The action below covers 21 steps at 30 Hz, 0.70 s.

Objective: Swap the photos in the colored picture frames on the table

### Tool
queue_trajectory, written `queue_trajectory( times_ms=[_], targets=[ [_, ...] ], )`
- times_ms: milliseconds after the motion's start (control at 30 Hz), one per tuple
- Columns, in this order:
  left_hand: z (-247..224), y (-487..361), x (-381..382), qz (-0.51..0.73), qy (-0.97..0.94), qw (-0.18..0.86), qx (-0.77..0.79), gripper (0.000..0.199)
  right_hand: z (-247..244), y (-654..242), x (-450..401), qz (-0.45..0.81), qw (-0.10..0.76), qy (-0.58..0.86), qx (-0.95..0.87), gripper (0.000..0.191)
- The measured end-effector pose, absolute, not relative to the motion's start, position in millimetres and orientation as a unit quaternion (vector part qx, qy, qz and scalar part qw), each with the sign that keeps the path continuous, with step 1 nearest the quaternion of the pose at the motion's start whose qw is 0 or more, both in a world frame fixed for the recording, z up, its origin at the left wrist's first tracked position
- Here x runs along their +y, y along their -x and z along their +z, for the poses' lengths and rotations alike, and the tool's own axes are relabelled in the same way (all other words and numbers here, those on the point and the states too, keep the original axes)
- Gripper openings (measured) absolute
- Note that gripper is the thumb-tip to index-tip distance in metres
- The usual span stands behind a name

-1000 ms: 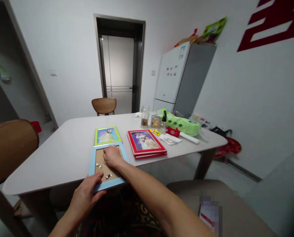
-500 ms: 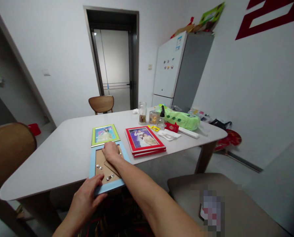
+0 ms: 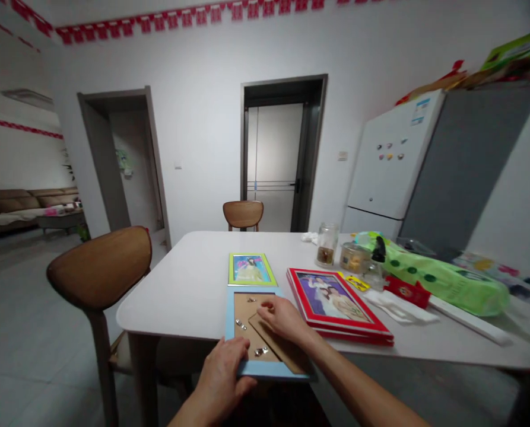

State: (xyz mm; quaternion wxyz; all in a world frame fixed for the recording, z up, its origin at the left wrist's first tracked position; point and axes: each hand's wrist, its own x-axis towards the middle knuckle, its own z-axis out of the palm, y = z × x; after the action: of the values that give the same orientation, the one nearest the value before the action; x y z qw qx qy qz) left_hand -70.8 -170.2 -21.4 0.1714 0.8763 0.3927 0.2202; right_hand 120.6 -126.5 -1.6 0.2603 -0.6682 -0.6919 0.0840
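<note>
A light-blue picture frame point(image 3: 230, 320) lies face down at the table's front edge, its brown backing board point(image 3: 242, 308) showing. Small metal clips point(image 3: 261, 351) sit on the board, and a stand leg point(image 3: 269, 338) slants across it. My left hand point(image 3: 229, 362) grips the frame's near left corner, thumb below and fingers on top. Over the upper part of the backing, my right hand point(image 3: 282, 319) has its fingers pinched together; what is between them is hidden. Touching the far side is a green-edged frame point(image 3: 251, 270) with a photo.
Right of the blue frame lie stacked red photo frames point(image 3: 336, 302). Beyond them are a glass jar point(image 3: 327, 244), a food tub point(image 3: 354, 258), a spray bottle point(image 3: 375, 267), white paper point(image 3: 400, 308) and a green package point(image 3: 451, 279). Wooden chairs point(image 3: 104, 267) stand at the left and far side.
The view has swung left and up. My right hand has drawn back slightly from the frame's far end, its fingers now pinched above the backing. My left hand keeps its grip on the corner.
</note>
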Motion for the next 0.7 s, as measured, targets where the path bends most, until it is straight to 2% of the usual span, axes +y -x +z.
queue_trajectory(
  times_ms=[133, 300, 400, 533, 700],
  targets=[
    [-21.6, 70.0, -170.1, 0.23, -0.871, 0.166, 0.401, 0.042, -9.2, -122.9, -156.3, 0.055, 0.213, 0.652, -0.726, 0.034],
    [-25.9, 65.4, -166.0, 0.223, -0.875, 0.151, 0.402, 0.033, -10.9, -120.5, -149.7, 0.067, 0.242, 0.645, -0.722, 0.034],
    [-29.3, 63.4, -163.4, 0.218, -0.879, 0.146, 0.398, 0.044, 1.0, -119.5, -141.9, 0.079, 0.235, 0.652, -0.717, 0.036],
    [-27.0, 61.5, -161.8, 0.248, -0.881, 0.136, 0.379, 0.063, 26.9, -113.2, -138.9, 0.034, 0.215, 0.655, -0.724, 0.028],
    [-15.3, 68.9, -150.5, 0.312, -0.867, 0.052, 0.385, 0.056, 51.0, -85.9, -133.6, 0.021, 0.214, 0.649, -0.73, 0.026]
  ],
)
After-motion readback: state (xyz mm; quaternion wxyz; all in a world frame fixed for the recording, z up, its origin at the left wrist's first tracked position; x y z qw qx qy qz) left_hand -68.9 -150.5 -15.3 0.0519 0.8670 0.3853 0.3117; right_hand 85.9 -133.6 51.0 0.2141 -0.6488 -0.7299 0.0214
